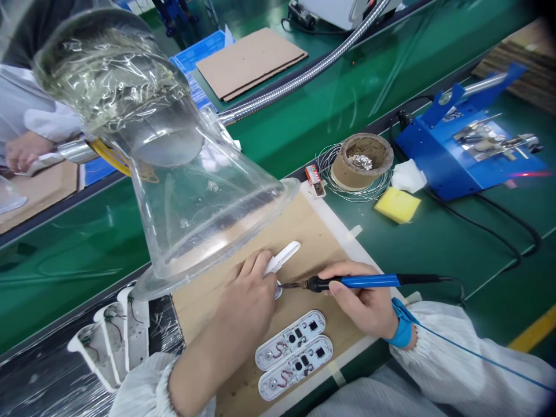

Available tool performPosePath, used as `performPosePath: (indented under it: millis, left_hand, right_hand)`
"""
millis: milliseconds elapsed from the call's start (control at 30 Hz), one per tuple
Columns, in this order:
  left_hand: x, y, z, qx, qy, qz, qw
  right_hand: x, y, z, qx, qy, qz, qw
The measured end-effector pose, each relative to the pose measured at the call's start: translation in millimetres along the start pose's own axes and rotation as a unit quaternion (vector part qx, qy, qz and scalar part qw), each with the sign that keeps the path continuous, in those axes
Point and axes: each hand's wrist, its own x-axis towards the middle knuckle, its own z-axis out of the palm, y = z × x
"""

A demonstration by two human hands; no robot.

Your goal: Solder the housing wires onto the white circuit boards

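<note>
My right hand (358,295) is closed around a blue and black soldering iron (369,281), whose tip points left. The tip meets a small round part of a white piece (278,289) beside my left fingers. My left hand (252,295) is closed over a white casing (283,256); its far end sticks out past the fingers, and the rest is hidden under the hand. Nearer to me, two oval white housings (290,339) with red wires and black components lie side by side on the brown board (234,379).
A clear fume hood (195,179) on a metal hose hangs at the upper left. White casings (110,341) lie at the left. Behind are a cardboard pot (345,171), yellow sponge (397,204) and blue machine (452,150). Another person's hand (28,152) is at the far left.
</note>
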Motion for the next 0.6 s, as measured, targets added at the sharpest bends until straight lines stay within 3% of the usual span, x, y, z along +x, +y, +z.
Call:
performPosePath:
  millis: [300, 500, 600]
  left_hand:
    - [-1.0, -0.9, 3.7, 0.013, 0.029, 0.013, 0.999]
    - [1.5, 5.2, -7.9, 0.004, -0.042, -0.027, 0.999]
    - [-1.7, 5.0, -8.0, -0.006, -0.046, -0.042, 0.998]
  right_hand:
    - [-3.8, 5.2, -6.2, 0.026, 0.007, 0.032, 0.999]
    - [-4.2, 9.8, -9.3, 0.052, 0.034, 0.048, 0.997]
    - [-1.3, 9.1, -9.2, 0.078, 0.046, 0.041, 0.995]
